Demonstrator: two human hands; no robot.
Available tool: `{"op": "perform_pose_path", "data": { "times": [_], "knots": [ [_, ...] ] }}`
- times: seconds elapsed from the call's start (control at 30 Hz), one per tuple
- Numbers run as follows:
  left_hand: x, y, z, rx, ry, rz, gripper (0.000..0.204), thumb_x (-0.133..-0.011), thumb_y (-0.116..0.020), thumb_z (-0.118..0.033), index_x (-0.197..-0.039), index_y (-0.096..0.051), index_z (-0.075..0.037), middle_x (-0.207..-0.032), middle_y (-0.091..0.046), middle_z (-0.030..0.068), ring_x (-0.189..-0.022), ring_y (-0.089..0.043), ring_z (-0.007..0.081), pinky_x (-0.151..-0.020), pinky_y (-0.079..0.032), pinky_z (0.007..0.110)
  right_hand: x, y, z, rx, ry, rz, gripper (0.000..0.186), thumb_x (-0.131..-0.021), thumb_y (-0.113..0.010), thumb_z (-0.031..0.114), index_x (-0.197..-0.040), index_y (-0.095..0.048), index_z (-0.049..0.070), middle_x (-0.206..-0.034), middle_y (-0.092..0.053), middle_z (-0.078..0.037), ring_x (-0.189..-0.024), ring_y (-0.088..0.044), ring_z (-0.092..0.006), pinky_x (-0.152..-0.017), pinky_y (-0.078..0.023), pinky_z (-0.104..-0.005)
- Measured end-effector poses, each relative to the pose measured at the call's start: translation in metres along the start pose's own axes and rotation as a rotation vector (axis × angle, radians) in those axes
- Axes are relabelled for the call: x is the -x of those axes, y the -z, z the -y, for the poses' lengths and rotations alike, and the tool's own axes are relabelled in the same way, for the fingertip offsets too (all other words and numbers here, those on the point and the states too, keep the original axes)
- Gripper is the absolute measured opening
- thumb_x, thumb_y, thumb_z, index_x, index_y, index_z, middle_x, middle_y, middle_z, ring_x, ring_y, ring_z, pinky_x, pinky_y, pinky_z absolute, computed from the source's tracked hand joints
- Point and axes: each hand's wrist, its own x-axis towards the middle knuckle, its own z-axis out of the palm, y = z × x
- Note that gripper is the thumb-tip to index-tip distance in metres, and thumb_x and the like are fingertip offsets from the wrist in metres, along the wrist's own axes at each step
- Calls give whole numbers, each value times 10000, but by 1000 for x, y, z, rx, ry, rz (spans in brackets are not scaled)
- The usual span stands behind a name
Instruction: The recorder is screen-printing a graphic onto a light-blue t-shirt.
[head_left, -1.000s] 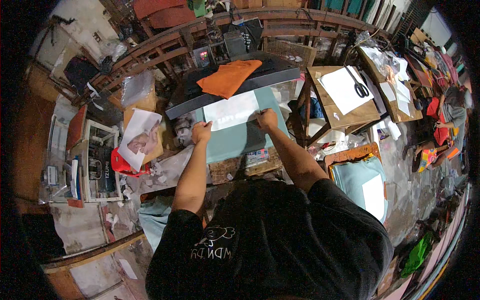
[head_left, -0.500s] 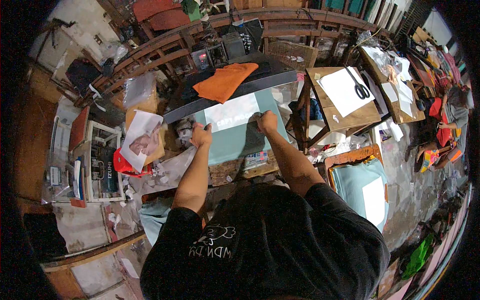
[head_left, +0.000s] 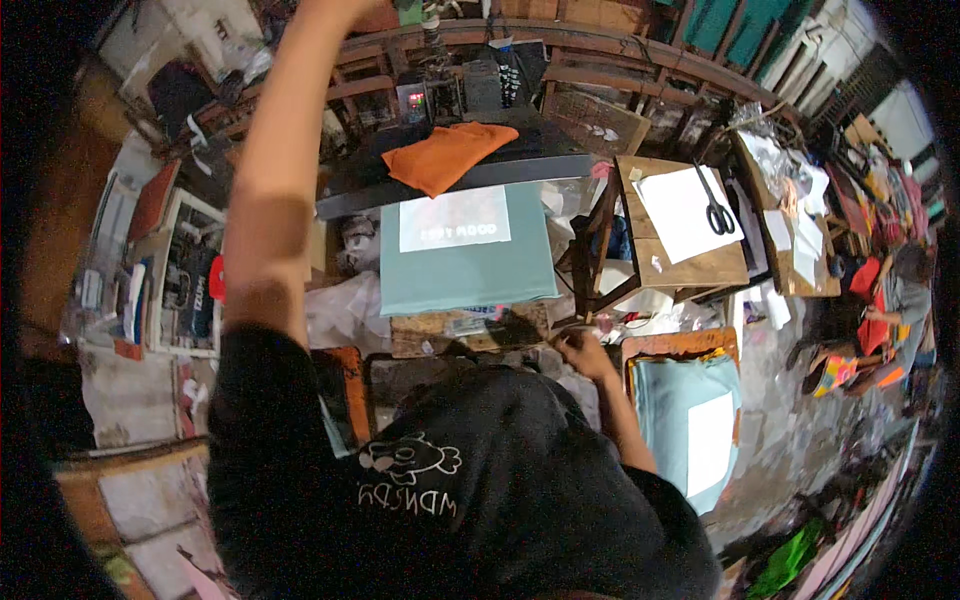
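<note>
One hand shows plainly from where I stand: the right hand [head_left: 588, 355], its fingers bent loosely inward, the tips toward the right end of the board [head_left: 420, 336]. I can't tell whether they touch that end or pinch anything small. The left forearm [head_left: 275, 150] stretches far forward and out past the upper edge of view, so whether those fingers are wide or narrow I cannot say.

Just ahead and to the left of the right fingertips lies the teal cloth [head_left: 465, 280], spread flat above the board. A narrow gap parts the fingers from its near right corner; its near edge runs almost straight. The white sheet [head_left: 455, 215] lies on the cloth's far part, with teal margins left, right and toward the fingers.

Beyond that, farther from the fingers, the black plate [head_left: 345, 192] runs along the cloth's far edge, the orange cloth [head_left: 448, 158] draped over its front edge.

Close on the fingers' right stands the chair [head_left: 645, 343] with the teal pile [head_left: 660, 415], leaving that hand a tight space between board and chair. Ahead and right, well apart, the table [head_left: 685, 275] bears paper [head_left: 672, 205] and scissors [head_left: 718, 212]. Far right of the fingers, across the floor [head_left: 785, 400], sits a co-worker [head_left: 908, 310].
</note>
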Motion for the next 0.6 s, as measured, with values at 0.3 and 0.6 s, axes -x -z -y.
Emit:
{"op": "perform_pose_path", "data": {
  "times": [0.3, 0.6],
  "knots": [
    [-40, -54, -39, -61, 393, 477, 727, -894, -528, -606, -1331, -533, -25, -1296, -576, 206, -1177, -552, 371, -992, -445, 466, 72, 15, 34, -154, -273, -28, 308, -894, -653, 292, -998, -673, 2, -784, -682, -160, -699, -642, -271, -676, -497, -392],
    [195, 30, -166, -78, 126, 558, 619, -822, -713, -399, -1246, -510, 4, -1184, -594, 266, -1100, -578, 419, -879, -479, 473, 60, 42, 0, -167, -295, 96, 466, -873, -656, 448, -1032, -678, 10, -961, -679, -231, -911, -652, -379, -815, -496, -441]
  ]
}}
